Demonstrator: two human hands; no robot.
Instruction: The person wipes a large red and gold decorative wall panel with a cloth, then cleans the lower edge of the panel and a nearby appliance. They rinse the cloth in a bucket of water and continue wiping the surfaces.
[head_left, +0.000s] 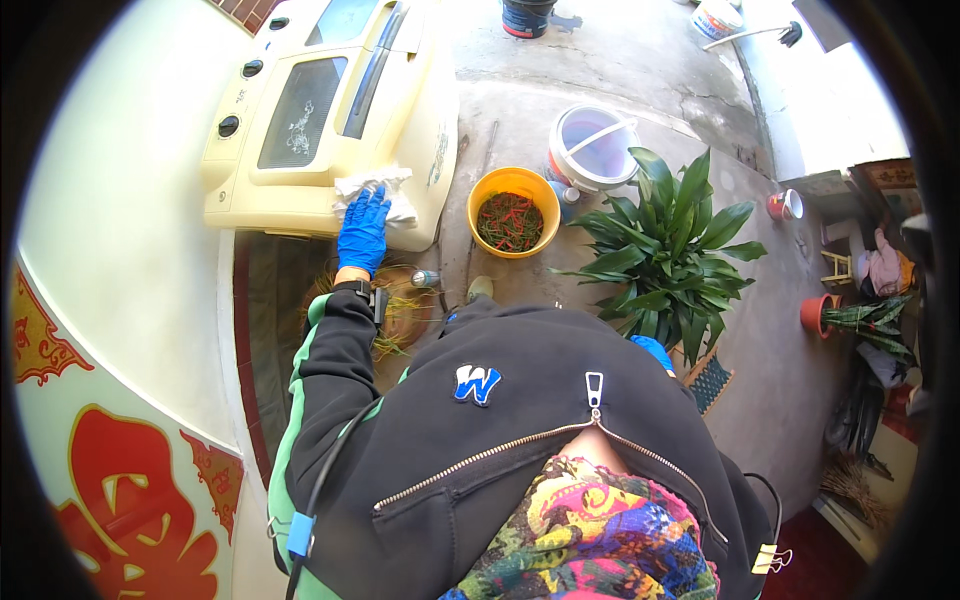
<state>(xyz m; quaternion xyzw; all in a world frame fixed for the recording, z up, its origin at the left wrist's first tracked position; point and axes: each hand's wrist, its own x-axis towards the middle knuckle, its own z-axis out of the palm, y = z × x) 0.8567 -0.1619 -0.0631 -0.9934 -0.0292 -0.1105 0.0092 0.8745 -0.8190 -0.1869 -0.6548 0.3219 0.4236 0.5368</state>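
My left hand, in a blue glove, lies on a white cloth and presses it against the near corner of a cream twin-tub washing machine. The machine has dark knobs, dark lid windows and a printed floral pattern. My right hand, also gloved in blue, shows only in part beside the jacket, below the leaves of a potted plant; its fingers are hidden. A yellow bucket holding red and green chili peppers stands on the floor right of the machine.
A white bucket stands behind the yellow one, with a blue bottle beside it. A can and green stalks are near my left forearm. At right are a small pail, an orange pot and a woven-seat stool.
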